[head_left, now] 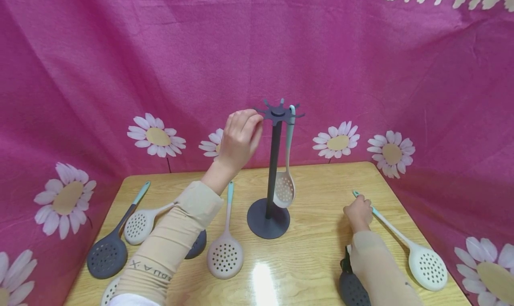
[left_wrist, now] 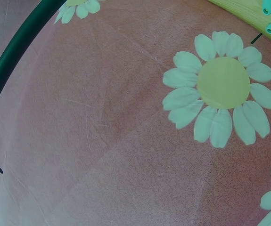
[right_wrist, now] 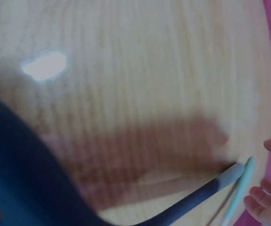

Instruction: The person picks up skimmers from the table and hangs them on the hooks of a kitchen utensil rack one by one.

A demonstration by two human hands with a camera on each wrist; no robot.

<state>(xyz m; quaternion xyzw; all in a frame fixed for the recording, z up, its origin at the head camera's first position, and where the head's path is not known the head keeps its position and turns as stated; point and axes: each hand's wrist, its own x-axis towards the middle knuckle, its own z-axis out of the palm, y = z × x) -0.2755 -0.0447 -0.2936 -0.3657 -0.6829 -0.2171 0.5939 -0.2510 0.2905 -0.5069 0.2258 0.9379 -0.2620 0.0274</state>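
We have the white skimmer (head_left: pixel 429 268) on the right side of the surface (head_left: pixel 317 194), its handle (head_left: pixel 391 228) slanting up under our right grip (head_left: pixel 358 211). The right wrist view shows that grip's thumb and fingers spread apart, beside the handle ends. A dark perforated utensil (head_left: pixel 354 290) lies partly beneath the forearm. Our left grip (head_left: pixel 242 128) is bent together at an arm of the utensil rack (head_left: pixel 275 163); whether it pinches that arm, we cannot tell. A perforated ladle (head_left: pixel 284 191) hangs opposite. We judge the skimmer light, fairly stiff and somewhat slick, hardly fragile. We'd take its turquoise section just below the end, expecting the broad head to pull downward.
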